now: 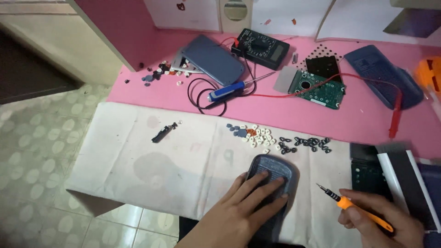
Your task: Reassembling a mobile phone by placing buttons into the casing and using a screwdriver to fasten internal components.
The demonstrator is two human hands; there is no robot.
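Head view: ribbed grey calculator shell [271, 172] under left hand [243, 206].

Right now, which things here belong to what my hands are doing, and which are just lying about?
In hand:
left hand on blue-grey plastic calculator shell
right hand holding orange-handled screwdriver

Lying about:
black multimeter
green circuit board
blue-handled screwdriver
small white keys

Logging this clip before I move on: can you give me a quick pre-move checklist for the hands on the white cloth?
1. Left hand flat on the grey-blue plastic calculator casing: ok.
2. Right hand gripping the orange-handled precision screwdriver: ok.
3. Screwdriver tip touching casing: not ok, apart.
4. Small white and black loose keys grouped on the white cloth: ok.
5. Screws in casing: cannot tell.
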